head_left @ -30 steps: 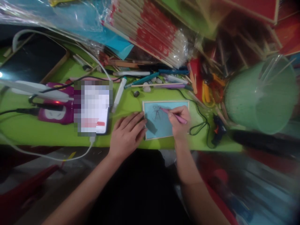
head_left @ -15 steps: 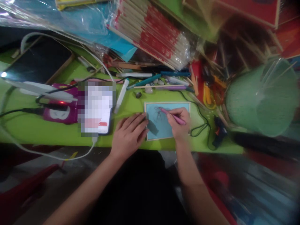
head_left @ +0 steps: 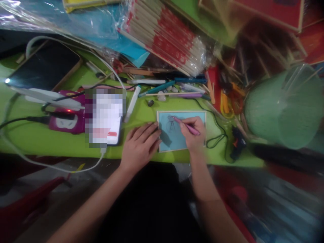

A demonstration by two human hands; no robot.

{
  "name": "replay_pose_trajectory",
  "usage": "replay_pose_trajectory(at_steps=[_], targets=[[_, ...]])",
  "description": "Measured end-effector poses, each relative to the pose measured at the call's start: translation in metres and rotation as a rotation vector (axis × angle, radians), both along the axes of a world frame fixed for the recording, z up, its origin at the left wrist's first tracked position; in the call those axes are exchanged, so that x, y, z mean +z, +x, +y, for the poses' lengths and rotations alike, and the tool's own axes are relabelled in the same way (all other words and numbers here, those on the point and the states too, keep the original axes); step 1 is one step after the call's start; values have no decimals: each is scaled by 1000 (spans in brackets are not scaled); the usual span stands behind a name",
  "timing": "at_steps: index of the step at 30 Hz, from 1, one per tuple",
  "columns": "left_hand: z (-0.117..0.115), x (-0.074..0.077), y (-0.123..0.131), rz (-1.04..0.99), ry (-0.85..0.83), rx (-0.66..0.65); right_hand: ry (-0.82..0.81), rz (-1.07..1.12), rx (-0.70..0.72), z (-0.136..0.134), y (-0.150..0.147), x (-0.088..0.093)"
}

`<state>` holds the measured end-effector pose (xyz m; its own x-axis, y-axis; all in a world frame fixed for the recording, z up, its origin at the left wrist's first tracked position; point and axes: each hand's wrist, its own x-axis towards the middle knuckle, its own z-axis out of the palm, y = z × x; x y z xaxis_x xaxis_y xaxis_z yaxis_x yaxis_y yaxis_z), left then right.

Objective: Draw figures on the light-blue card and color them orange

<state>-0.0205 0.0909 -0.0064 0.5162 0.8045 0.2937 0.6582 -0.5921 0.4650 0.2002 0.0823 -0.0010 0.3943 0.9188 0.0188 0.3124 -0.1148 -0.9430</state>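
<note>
A blue card with a thin pale wooden frame [head_left: 174, 143] lies flat on the green tabletop [head_left: 138, 116]. Dark sketch lines [head_left: 172, 125] show on its upper left part. My right hand [head_left: 194, 133] is closed around a pink pen [head_left: 186, 125], whose tip rests at the top of the sketch. My left hand [head_left: 140, 141] lies flat with fingers stretched out, its fingertips at the card's left edge. Left of that hand is a lit phone [head_left: 113, 136], partly blurred out, with a white cable plugged into its lower end.
Pens and markers [head_left: 157, 88] lie in a row behind the card. A green bucket [head_left: 280, 108], a glue gun [head_left: 238, 143] and its black cord are at the right. At the left are a purple power strip [head_left: 67, 125] and a dark tablet-like device [head_left: 48, 65]. Wrapped sticks [head_left: 164, 33] lie behind.
The view has shifted slightly, so everything sits a little further right. The pen tip stays near the top of the sketch, and both hands keep their places at the card.
</note>
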Motion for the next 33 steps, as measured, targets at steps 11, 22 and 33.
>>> replay_pose_trajectory(at_steps=[11, 22, 33], targets=[[-1, -2, -1, 0, 2, -9, -40, 13, 44, 1, 0, -1], [0, -1, 0, -12, 3, -16, -99, -11, 131, 2, 0, 2], [0, -1, -1, -5, 6, -9, 11, 45, -15, 1, 2, 1]])
